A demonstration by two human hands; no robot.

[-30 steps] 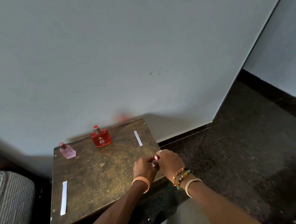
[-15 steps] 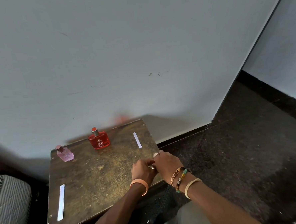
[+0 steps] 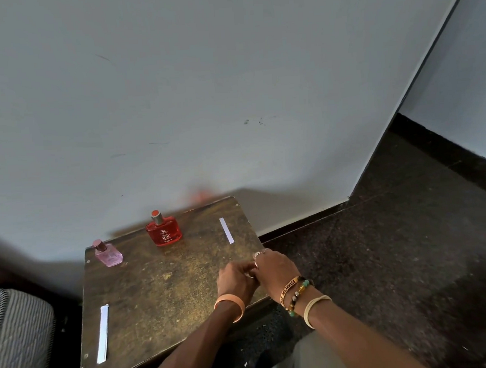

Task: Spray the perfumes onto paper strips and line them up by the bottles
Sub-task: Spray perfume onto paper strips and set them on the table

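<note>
Grip of the left hand point(image 3: 236, 279) and grip of the right hand point(image 3: 275, 267): the two hands meet at the right edge of the counter point(image 3: 163, 296), fingers curled inward toward each other. What lies between the fingertips is hidden, so it cannot be told whether either grip holds anything.

Red perfume bottle point(image 3: 164, 231): upright at the far edge of the counter, close to the wall.

Pink perfume bottle point(image 3: 108, 254): upright at the far left corner, apart from the red one.

White paper strip point(image 3: 226, 230): flat near the far right corner, right of the red perfume bottle and not touching it.

Second paper strip point(image 3: 103, 333): flat along the near left edge, well apart from both bottles.

Orange wristband point(image 3: 230, 304): on the left wrist.

Beaded bracelets point(image 3: 296, 291): on the right wrist.

Striped cushion point(image 3: 18, 339): left of the counter.
</note>
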